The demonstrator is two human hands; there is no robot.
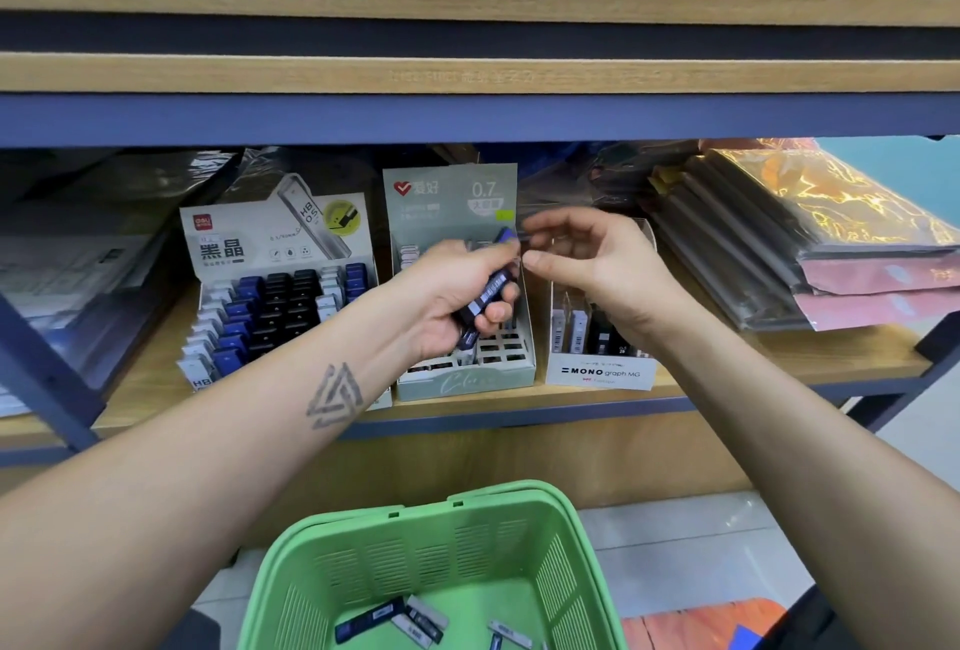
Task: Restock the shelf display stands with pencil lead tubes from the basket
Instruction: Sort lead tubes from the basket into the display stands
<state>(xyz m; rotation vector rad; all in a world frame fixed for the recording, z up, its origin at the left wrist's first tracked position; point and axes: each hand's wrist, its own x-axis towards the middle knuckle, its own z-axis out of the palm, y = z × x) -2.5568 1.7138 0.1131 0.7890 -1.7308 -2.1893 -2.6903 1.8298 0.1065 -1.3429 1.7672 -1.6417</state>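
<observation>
- Our left hand [457,296] sits at the centre of the frame, fingers curled round a small bundle of dark blue lead tubes [488,293], held tilted in front of the grey-green display stand [467,379].
- Our right hand [597,264] is just right of it — thumb and forefinger pinch the end of one dark tube [525,235] at the top of the bundle, so the two hands nearly meet.
- The hands and bundle hide much of the grey-green stand's slots; those we can see in its front rows look open.
- To the left stands a white display stand [280,306], packed with blue, black and white tubes.
- To the right, a small white box marked MONO [600,371] holds a few tubes; our right wrist covers its upper part.
- At the right edge of the shelf [779,363] lies a stack of flat packets in plastic sleeves [810,244].
- At the bottom centre, the green basket [426,561] — a few more tubes [395,615] lie loose on its floor.
</observation>
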